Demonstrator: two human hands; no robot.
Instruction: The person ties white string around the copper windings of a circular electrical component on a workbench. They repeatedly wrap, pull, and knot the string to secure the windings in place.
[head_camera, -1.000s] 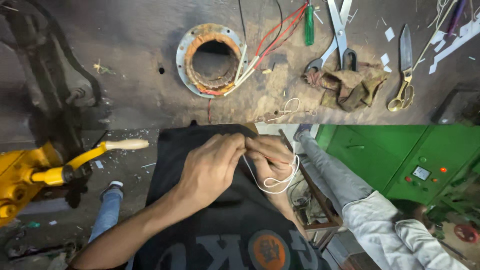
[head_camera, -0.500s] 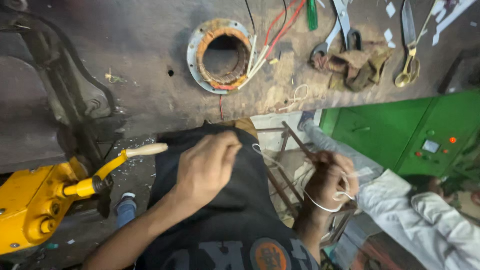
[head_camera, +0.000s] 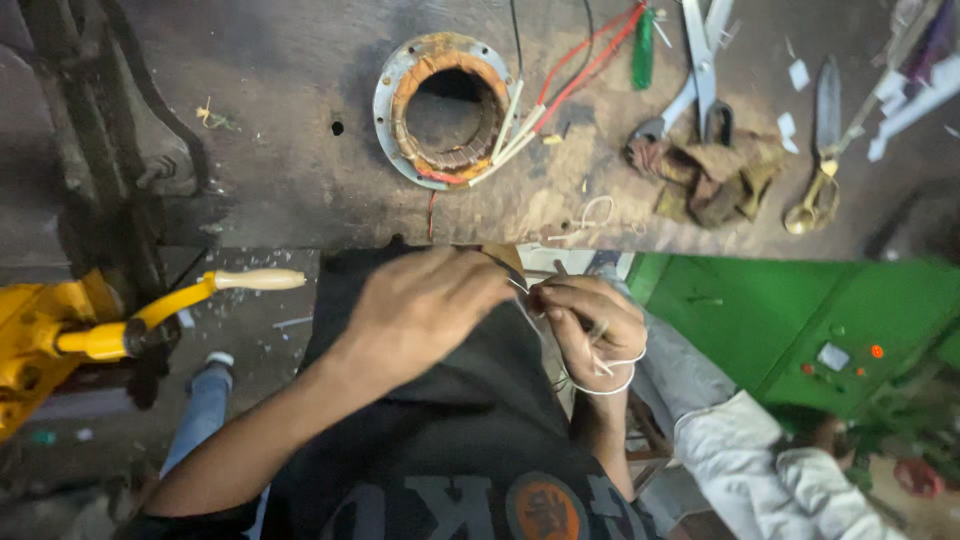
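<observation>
Far left, below the worktop's (head_camera: 250, 190) edge: a yellow machine (head_camera: 40, 330) with a pale wooden handle (head_camera: 260, 280) pointing right toward the person. It is untouched and stands apart from both hands.

Centre, over the dark shirt: the left hand (head_camera: 425, 305) is curled, fingers closed together, its fingertips meeting those of the right hand. What exactly it pinches is hidden behind the knuckles; it appears to be the end of the white cord (head_camera: 610, 375).

Just right of it: the right hand (head_camera: 590, 325) is closed around the white cord, which loops around its fingers and hangs in a short curve below the palm. The cord therefore lies at the right hand, and its free end leads leftward to the left hand. The cord's run between the two hands is roughly level, left to right. The right hand holds the greater part of it.

On the worktop above: a round motor stator (head_camera: 445, 110) with copper windings and red and white wires (head_camera: 560, 85) trailing right. It sits straight ahead of both hands, well apart. Further right lie scissors (head_camera: 700, 70), a brown rag (head_camera: 715, 175) and a second pair of scissors (head_camera: 820, 150).

Lower right: a green cabinet (head_camera: 800, 320) and another person's grey sleeve (head_camera: 740, 440).
</observation>
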